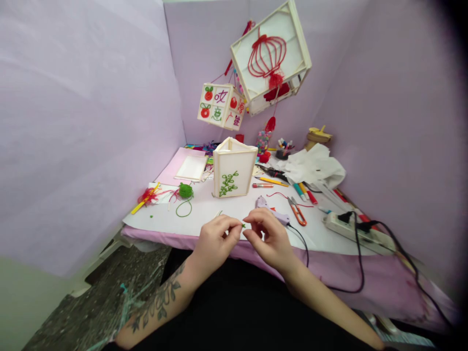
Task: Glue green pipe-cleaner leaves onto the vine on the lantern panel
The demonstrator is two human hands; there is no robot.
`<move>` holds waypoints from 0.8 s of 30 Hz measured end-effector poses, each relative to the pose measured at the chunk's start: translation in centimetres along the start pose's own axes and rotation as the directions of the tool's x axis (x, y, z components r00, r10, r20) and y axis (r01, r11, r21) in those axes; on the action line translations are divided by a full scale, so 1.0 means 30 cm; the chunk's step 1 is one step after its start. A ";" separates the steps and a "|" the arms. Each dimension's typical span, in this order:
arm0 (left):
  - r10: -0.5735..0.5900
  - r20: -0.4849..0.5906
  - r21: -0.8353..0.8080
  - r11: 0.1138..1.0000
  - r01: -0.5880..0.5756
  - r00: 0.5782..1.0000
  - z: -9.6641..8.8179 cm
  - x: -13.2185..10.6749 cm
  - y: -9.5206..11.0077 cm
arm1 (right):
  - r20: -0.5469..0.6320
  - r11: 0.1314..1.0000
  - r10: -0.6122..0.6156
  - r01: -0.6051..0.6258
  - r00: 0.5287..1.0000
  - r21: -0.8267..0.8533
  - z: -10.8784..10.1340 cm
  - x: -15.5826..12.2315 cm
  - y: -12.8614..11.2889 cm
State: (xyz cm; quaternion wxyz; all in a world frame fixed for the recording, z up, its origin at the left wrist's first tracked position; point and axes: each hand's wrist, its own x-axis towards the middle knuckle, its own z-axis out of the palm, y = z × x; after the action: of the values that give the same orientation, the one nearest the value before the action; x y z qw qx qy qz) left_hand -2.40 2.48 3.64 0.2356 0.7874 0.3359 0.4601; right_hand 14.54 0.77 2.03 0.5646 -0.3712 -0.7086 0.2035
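My left hand (216, 237) is closed in a pinch on a small bit of green yarn (243, 225), which pokes out at the fingertips. Close by, my right hand (270, 240) has its thumb and forefinger apart, curved around nothing that I can see. Behind both hands stands a three-sided white paper lantern (241, 168) with pale stick edges. Looped green yarn makes a leafy branch (228, 184) on its front panel. A ball of green yarn (185, 190) lies to the left, its loose end curling on the white tabletop.
A lilac glue gun (272, 212) and red-handled snips (298, 212) lie just beyond my right hand. At the right, a power strip (360, 231) has black cables trailing off the edge. Decorated lanterns (272, 56) hang above. Crumpled white paper (314, 165) sits at the back right.
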 end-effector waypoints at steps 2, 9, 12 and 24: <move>-0.075 0.046 -0.055 0.995 0.078 0.996 -0.003 0.006 0.008 | -0.004 0.998 -0.064 0.064 0.998 -0.021 -0.001 0.000 0.000; -0.205 0.173 -0.165 0.958 0.234 0.963 -0.013 0.018 0.018 | 0.029 0.992 0.012 -0.015 1.000 0.124 -0.009 0.005 0.020; -0.226 0.197 -0.180 0.948 0.262 0.954 -0.014 0.018 0.015 | 0.026 0.955 0.108 -0.111 0.994 0.275 0.001 0.004 0.038; -0.251 0.189 -0.186 0.940 0.286 0.949 -0.007 0.018 0.007 | 0.041 0.816 0.296 -0.275 0.954 0.508 0.021 -0.002 0.096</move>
State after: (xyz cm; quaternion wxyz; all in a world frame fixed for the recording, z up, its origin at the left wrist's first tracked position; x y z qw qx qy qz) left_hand -2.32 2.74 4.18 0.4049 0.7394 0.3695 0.3909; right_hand 14.79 2.66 -0.22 0.6191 -0.3152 -0.5548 0.4578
